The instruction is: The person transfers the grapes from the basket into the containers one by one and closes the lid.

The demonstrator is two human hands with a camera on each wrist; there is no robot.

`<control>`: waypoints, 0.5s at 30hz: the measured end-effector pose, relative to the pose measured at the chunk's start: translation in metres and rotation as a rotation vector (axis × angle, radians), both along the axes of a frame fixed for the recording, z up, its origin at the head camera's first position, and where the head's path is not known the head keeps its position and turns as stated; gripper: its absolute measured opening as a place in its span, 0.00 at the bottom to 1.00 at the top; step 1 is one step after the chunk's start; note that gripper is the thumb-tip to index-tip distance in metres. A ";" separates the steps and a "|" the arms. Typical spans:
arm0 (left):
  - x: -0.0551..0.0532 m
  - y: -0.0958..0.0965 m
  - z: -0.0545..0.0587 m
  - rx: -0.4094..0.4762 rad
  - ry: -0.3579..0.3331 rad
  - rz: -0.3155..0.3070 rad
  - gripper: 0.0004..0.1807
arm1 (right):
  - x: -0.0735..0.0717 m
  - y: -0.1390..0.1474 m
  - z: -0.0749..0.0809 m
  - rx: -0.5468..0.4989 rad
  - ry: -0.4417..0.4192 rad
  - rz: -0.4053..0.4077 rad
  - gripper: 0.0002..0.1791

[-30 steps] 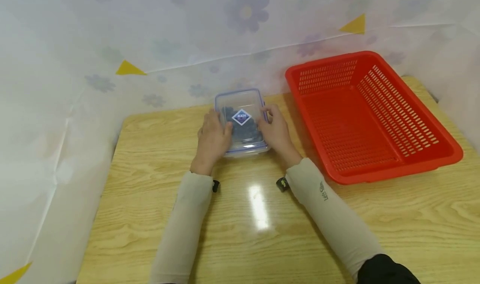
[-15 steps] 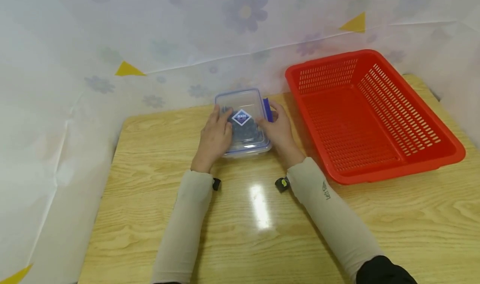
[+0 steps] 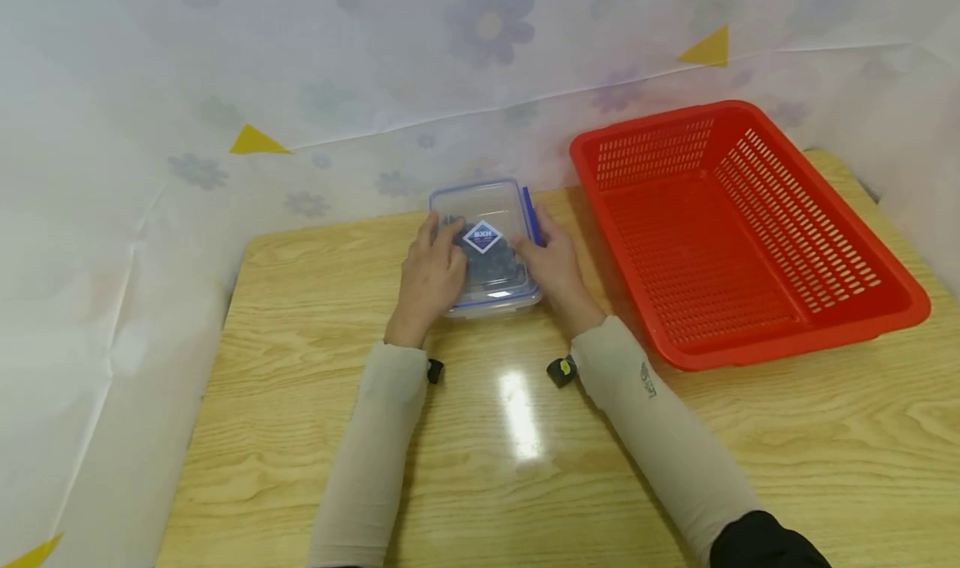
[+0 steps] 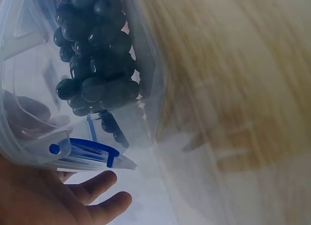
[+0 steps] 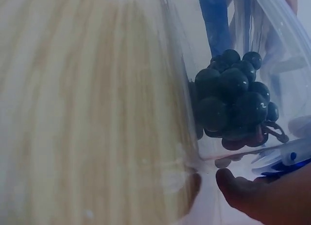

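A clear lidded food container (image 3: 480,197) with blue edging sits near the table's back edge, a diamond label (image 3: 482,236) on its lid. Inside lies a bunch of dark grapes (image 5: 233,98). My left hand (image 3: 429,281) rests at the container's left side, thumb and index finger on the lid. Two of its fingers (image 4: 99,186) stretch out beside a blue-trimmed latch (image 4: 92,147). With the thumb on the lid and fingers at the side, my right hand (image 3: 557,268) pinches the right edge by a blue latch strip (image 3: 532,216).
A red perforated plastic basket (image 3: 705,251) stands on the wooden table (image 3: 300,385) to the right of the container. Behind the table hangs a pale flower-patterned sheet (image 3: 360,68) with yellow triangles.
The left index finger has come onto the lid. The right latch strip, swung outward half a second ago, now stands closer to the lid's edge, right fingers against it.
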State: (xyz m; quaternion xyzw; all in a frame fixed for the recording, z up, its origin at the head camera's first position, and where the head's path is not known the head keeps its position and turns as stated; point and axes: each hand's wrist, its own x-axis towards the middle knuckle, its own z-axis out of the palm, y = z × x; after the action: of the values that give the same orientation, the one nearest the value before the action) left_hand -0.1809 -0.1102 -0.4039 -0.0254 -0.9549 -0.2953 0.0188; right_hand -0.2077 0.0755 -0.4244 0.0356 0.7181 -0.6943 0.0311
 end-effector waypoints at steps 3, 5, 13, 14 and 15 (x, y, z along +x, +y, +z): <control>0.001 -0.001 -0.001 0.011 -0.006 -0.006 0.29 | -0.003 0.001 -0.002 -0.022 -0.038 0.072 0.44; 0.001 -0.002 -0.003 0.028 -0.013 -0.012 0.29 | -0.004 0.001 -0.002 -0.028 -0.057 0.119 0.45; -0.001 -0.004 -0.005 0.099 -0.041 -0.076 0.29 | -0.009 0.004 0.000 -0.034 -0.084 0.200 0.45; -0.001 -0.004 -0.005 0.096 -0.044 -0.088 0.29 | -0.009 0.004 0.000 -0.027 -0.083 0.210 0.45; -0.001 -0.004 -0.005 0.090 -0.047 -0.100 0.30 | -0.010 0.005 0.001 -0.020 -0.085 0.218 0.45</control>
State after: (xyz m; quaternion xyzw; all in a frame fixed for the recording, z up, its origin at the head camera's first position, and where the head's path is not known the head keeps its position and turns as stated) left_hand -0.1822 -0.1146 -0.4089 -0.0651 -0.9384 -0.3389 -0.0171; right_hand -0.2175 0.0803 -0.4237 -0.0136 0.7088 -0.6919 0.1371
